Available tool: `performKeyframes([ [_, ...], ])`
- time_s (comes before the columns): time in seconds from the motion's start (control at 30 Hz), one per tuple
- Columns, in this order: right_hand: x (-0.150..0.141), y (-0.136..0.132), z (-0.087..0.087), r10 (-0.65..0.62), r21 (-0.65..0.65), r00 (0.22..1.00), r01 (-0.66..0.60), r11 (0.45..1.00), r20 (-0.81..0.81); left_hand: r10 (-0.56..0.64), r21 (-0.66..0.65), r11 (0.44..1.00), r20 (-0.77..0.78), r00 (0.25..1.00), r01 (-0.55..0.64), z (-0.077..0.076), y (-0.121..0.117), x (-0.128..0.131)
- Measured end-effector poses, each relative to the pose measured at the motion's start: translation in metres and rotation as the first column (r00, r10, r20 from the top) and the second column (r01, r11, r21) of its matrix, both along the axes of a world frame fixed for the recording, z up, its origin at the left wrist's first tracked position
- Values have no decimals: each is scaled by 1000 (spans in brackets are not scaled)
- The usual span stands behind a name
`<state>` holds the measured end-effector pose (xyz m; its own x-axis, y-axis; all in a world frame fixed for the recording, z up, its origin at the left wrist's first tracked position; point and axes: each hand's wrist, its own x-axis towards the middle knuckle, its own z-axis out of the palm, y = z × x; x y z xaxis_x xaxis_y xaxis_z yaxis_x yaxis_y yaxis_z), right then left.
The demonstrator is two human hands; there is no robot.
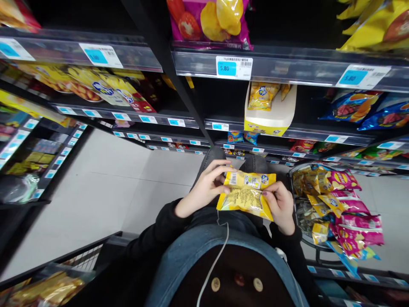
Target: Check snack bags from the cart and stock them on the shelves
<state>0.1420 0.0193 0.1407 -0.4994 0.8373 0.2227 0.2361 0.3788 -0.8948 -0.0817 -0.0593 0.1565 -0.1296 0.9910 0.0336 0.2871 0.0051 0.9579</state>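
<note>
Above my lap, both hands hold a yellow snack bag (247, 197) with its printed back and barcode facing up. My left hand (207, 185) grips the bag's left end between thumb and fingers. At the right end, my right hand (281, 204) pinches the edge with the thumb on top. The bag lies roughly level and looks sealed. Straight ahead on a shelf, a white and yellow display box (270, 113) holds a few small yellow bags (262, 94) of similar look.
At my right, a round basket (298, 228) is heaped with pink chip bags (359, 234) and small yellow packets. Shelves with price tags (234, 68) run across the front. A cart (92, 256) with golden packages stands at lower left, on the pale tiled floor (105, 179).
</note>
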Motion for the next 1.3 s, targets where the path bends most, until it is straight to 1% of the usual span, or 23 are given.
performKeyframes([
  [0.07, -2, -1, -3, -1, -38, 1000, 1, 999, 6, 4, -105, 994, 238, 971, 22, 0, -5, 4],
  [0.13, -4, -2, -5, 13, -76, 1000, -12, 997, 15, 19, -220, 972, 433, 901, 85, 4, -8, 7],
  [0.2, -5, -1, -7, 33, -101, 999, -31, 994, 21, 37, -298, 943, 533, 846, 146, 9, -10, 7],
  [0.27, -6, 1, -7, 57, -115, 998, -53, 992, 30, 40, -323, 931, 553, 832, 169, 14, -11, 6],
  [0.33, -6, 3, -5, 81, -134, 995, -74, 988, 51, 37, -330, 929, 530, 847, 166, 17, -11, 4],
  [0.4, -6, 6, -4, 103, -162, 991, -89, 983, 83, 46, -326, 937, 464, 884, 122, 18, -10, 4],
  [0.47, -6, 8, -4, 111, -184, 988, -90, 979, 111, 67, -300, 953, 340, 938, 40, 17, -10, 6],
  [0.57, -4, 10, -6, 101, -169, 989, -81, 982, 109, 93, -185, 980, 109, 990, -72, 14, -10, 9],
  [0.63, -2, 9, -8, 95, -132, 992, -84, 988, 79, 113, -109, 988, -6, 994, -113, 12, -10, 10],
  [0.73, -2, 7, -10, 78, -84, 996, -73, 994, 52, 132, -54, 989, -136, 982, -140, 11, -9, 10],
  [0.87, -8, 4, -2, -21, -31, 992, 26, 999, 125, 130, -12, 990, -280, 951, -139, 16, -6, 10],
  [0.93, -10, 2, 6, -50, -9, 985, 52, 999, 167, 136, -8, 989, -303, 943, -145, 20, -3, 11],
  [1.0, -11, 1, 12, -49, 13, 981, 47, 999, 185, 124, -22, 990, -308, 943, -137, 25, -1, 12],
  [1.1, -11, 0, 15, -45, 45, 982, 38, 998, 182, 118, -60, 989, -265, 957, -138, 29, 1, 12],
  [1.2, -11, -2, 14, -77, 70, 988, 68, 995, 135, 156, -138, 975, -115, 981, -172, 27, 2, 13],
  [1.3, -12, -4, 12, -114, 30, 991, 112, 993, 67, 194, -208, 961, 47, 980, -181, 23, 3, 13],
])
